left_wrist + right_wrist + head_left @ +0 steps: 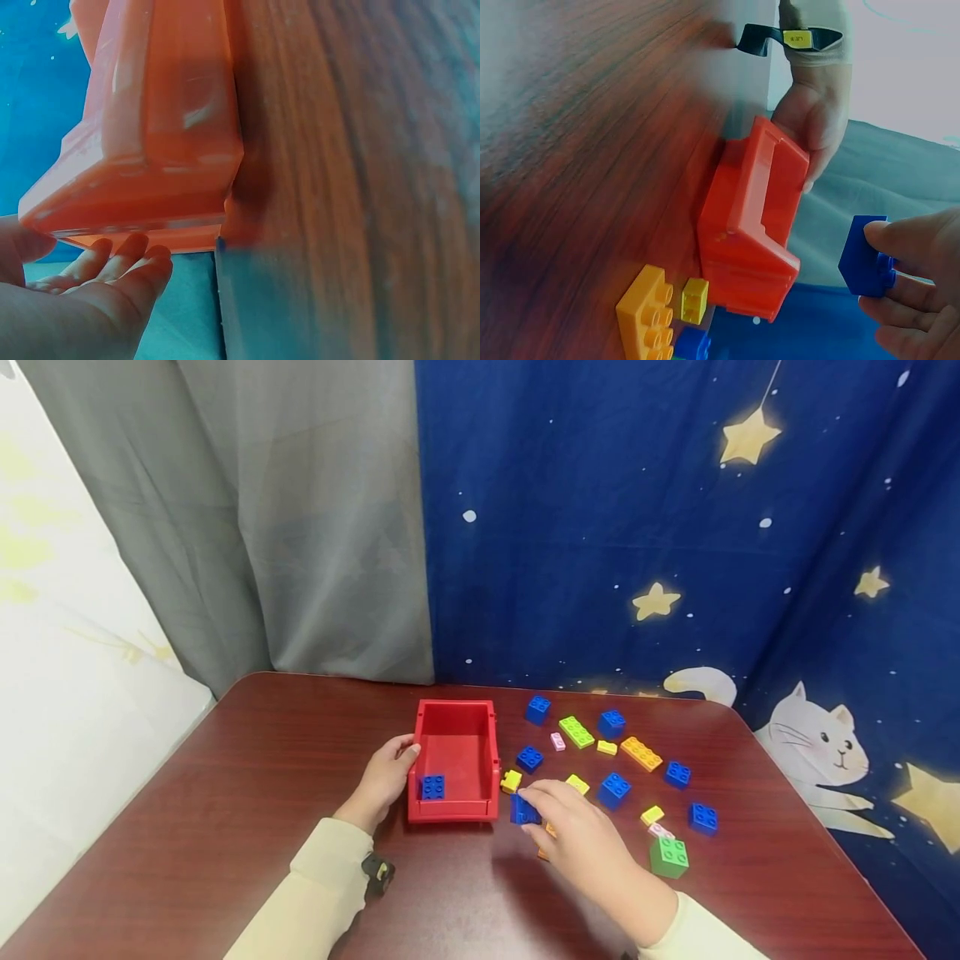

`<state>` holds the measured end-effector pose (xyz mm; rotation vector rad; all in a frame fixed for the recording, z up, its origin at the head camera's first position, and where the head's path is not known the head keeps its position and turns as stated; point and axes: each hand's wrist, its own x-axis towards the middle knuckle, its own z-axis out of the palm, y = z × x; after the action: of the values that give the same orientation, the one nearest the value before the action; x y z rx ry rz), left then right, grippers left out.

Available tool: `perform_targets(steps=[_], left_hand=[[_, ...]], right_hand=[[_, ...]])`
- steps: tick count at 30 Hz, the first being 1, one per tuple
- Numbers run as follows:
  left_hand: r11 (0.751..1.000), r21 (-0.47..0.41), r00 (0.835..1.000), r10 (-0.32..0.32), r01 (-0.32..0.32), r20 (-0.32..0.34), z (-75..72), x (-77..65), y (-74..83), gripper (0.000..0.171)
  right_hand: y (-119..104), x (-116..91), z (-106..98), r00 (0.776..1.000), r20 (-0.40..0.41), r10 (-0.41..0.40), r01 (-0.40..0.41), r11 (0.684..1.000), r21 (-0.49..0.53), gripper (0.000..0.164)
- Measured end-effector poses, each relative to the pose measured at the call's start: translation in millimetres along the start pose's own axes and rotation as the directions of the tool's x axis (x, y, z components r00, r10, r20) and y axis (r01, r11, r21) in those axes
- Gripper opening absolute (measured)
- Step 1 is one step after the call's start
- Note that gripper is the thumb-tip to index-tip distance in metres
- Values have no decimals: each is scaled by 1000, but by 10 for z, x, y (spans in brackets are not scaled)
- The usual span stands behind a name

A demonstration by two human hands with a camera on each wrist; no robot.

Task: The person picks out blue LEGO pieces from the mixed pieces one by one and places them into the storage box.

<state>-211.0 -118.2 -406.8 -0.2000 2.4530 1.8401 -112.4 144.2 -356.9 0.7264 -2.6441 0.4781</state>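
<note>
- Our right grip [583, 843] pinches a blue brick [523, 811], right of the bin [453, 812].
- Our left grip [385, 777] clasps the bin's left wall.
- We see another brick [432, 787] inside, near left.

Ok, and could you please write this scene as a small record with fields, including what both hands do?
Left hand: holds the red bin at its left side
Right hand: pinches a blue brick above the table, outside the bin
In bin: one blue brick
Loose, right of bin: blue bricks, yellow bricks, orange bricks, pink bricks, a lime brick, a green brick
Backdrop: grey curtain, starry blue curtain
</note>
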Motion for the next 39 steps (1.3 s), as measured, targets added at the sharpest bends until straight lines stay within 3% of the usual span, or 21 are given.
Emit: perform_targets(steps=[5,14,23,39], left_hand=[[1000,-8,1000,-6,6,-4,3,-6,0,44],[1000,-14,1000,-4,4,-9,23,-22,-12,44],[1000,-15,1000,-1,1,-9,24,-17,-7,45],[1000,-15,1000,10,-10,-14,19,-9,-17,45]], right_hand=[[-10,89,65,997,-39,-73,73,997,6,41],[-65,213,139,994,-39,-101,102,994,41,42],[-150,364,208,996,54,-66,63,996,69,42],[-199,654,349,991,130,-36,24,995,92,46]])
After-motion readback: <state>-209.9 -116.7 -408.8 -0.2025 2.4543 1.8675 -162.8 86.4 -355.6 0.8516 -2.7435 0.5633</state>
